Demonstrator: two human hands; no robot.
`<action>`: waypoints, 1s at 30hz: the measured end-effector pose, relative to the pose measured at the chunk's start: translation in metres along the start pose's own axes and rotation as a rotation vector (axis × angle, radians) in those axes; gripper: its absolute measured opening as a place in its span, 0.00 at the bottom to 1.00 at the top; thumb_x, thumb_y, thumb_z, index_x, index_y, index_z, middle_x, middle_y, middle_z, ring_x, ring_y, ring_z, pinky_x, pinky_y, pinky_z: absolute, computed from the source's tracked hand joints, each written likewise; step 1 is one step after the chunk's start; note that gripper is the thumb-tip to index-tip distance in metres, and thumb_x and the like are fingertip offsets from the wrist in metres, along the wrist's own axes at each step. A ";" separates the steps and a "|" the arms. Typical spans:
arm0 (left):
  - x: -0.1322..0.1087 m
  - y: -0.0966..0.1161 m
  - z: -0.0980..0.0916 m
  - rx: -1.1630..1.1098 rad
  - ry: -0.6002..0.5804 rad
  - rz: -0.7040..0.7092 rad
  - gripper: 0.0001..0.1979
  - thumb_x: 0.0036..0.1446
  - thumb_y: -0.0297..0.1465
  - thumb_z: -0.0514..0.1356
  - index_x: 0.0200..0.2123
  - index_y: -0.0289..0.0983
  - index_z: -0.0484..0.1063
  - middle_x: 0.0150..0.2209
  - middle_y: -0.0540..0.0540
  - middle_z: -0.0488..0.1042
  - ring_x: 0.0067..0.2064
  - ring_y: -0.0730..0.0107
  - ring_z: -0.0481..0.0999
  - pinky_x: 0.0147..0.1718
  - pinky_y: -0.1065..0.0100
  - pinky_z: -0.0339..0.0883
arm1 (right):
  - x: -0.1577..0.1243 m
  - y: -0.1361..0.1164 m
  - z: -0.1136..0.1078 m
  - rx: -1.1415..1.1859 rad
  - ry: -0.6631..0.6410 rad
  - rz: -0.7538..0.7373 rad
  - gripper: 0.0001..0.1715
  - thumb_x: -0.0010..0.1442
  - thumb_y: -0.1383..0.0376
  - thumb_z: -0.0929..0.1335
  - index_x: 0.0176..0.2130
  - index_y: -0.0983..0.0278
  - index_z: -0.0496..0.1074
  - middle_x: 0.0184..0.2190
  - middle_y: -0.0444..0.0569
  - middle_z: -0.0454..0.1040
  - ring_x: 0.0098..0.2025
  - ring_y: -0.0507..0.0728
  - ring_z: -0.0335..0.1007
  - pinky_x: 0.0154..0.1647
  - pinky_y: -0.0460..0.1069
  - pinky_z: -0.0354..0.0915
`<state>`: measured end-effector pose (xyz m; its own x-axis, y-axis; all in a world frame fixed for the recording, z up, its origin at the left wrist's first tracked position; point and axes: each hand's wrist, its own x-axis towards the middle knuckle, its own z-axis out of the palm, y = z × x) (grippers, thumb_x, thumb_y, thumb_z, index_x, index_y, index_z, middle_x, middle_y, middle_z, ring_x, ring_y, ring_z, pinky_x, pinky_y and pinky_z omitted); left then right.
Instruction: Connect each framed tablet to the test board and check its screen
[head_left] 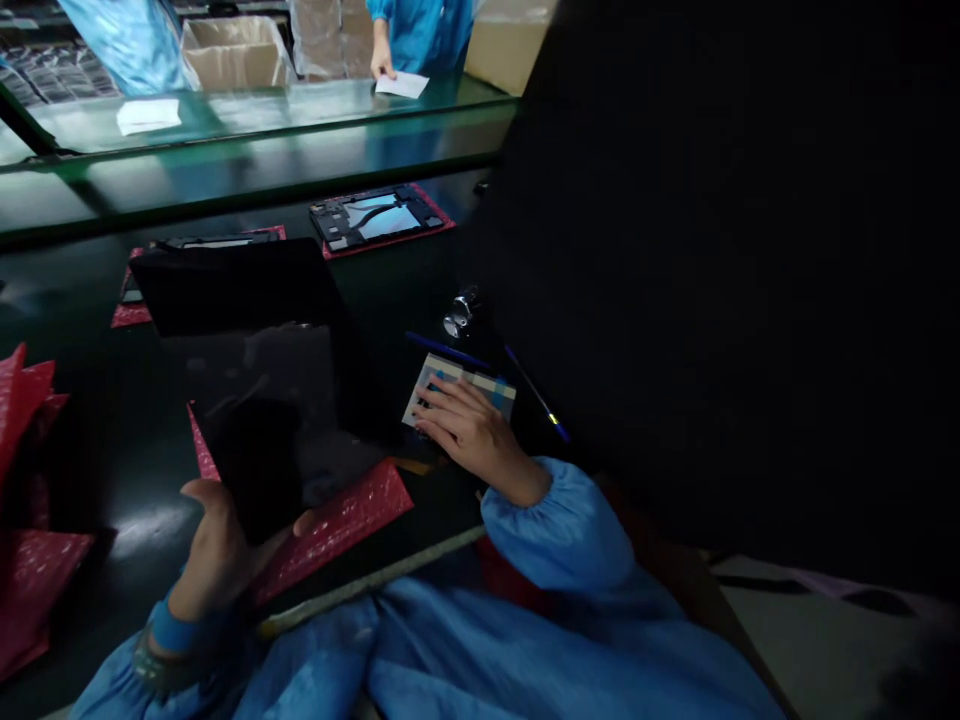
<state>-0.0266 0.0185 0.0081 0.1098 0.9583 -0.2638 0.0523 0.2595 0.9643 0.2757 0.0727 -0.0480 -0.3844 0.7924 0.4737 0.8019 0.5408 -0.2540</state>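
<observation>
A blue gown [480,650] covers the body, its puffy sleeves creased and faintly shiny. The right sleeve [559,530] ends in a gathered elastic cuff [517,500] at the right hand [476,435]. At the left wrist, above the left hand [214,560], sit a snug blue cuff [176,630] and a dark grey strap [154,665].

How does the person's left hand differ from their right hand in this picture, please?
The left hand is curled and grips a dark slab, while the right hand lies flatter, palm down, on a pale card with blue tape. The left hand's thing is dark; the right hand's is pale. Both hands come out of blue sleeves.
</observation>
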 end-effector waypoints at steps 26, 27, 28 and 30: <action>-0.002 -0.001 0.011 -0.615 -0.152 -0.031 0.42 0.57 0.63 0.49 0.57 0.35 0.74 0.43 0.38 0.81 0.30 0.62 0.75 0.25 0.64 0.70 | -0.012 -0.090 -0.011 -0.053 0.176 -0.348 0.21 0.70 0.53 0.63 0.58 0.53 0.72 0.62 0.48 0.71 0.72 0.59 0.52 0.74 0.62 0.47; -0.003 -0.001 0.010 -0.605 -0.174 -0.030 0.42 0.56 0.63 0.51 0.58 0.35 0.73 0.44 0.38 0.81 0.31 0.60 0.76 0.27 0.63 0.71 | -0.005 -0.086 -0.011 -0.076 0.174 -0.317 0.21 0.70 0.52 0.63 0.59 0.51 0.71 0.64 0.48 0.69 0.73 0.60 0.49 0.74 0.64 0.45; -0.003 -0.001 0.010 -0.599 -0.193 -0.023 0.43 0.55 0.63 0.53 0.59 0.35 0.72 0.45 0.38 0.81 0.32 0.59 0.76 0.28 0.62 0.71 | 0.004 -0.080 -0.013 -0.095 0.193 -0.268 0.23 0.70 0.52 0.62 0.61 0.49 0.69 0.66 0.48 0.65 0.74 0.61 0.47 0.73 0.67 0.44; -0.004 -0.001 0.010 -0.595 -0.239 -0.007 0.44 0.52 0.64 0.54 0.58 0.35 0.73 0.43 0.37 0.81 0.30 0.59 0.75 0.27 0.61 0.71 | 0.024 -0.069 -0.021 -0.121 0.279 -0.142 0.26 0.71 0.51 0.59 0.65 0.49 0.65 0.72 0.49 0.54 0.75 0.66 0.41 0.72 0.71 0.42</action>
<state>-0.0176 0.0131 0.0078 0.3332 0.9212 -0.2011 -0.4989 0.3532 0.7914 0.2209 0.0478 -0.0011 -0.3697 0.5942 0.7143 0.8040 0.5899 -0.0746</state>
